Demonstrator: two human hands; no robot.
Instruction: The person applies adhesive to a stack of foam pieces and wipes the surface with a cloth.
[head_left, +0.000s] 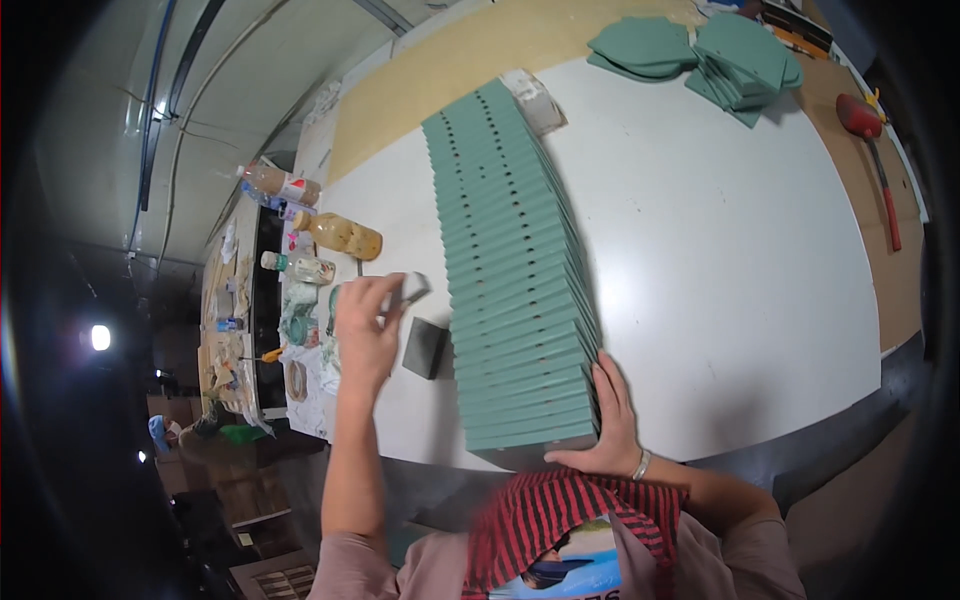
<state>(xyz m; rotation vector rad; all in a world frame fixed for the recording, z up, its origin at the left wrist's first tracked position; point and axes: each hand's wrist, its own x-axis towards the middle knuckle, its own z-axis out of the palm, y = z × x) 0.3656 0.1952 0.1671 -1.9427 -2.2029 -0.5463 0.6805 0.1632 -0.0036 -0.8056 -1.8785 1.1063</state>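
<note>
A long row of overlapping green panels (520,270) with small dark holes runs away from me across the white table. Between the fingers of my left hand (365,325) is a small grey-and-white block (413,289) that looks like a sanding sponge, raised left of the row. A dark grey-green block (426,348) of similar size lies on the table below it, close to the row's left edge. My right hand (608,420) presses on the near right corner of the row, fingers along its side and thumb on the front face.
Bottles of yellowish liquid (345,237) and clear liquid (300,267) stand along the left edge. Rounded green panels (745,60) lie stacked at the far right. A white block (533,100) touches the row's far end. A red-handled mallet (880,170) lies on brown board at right.
</note>
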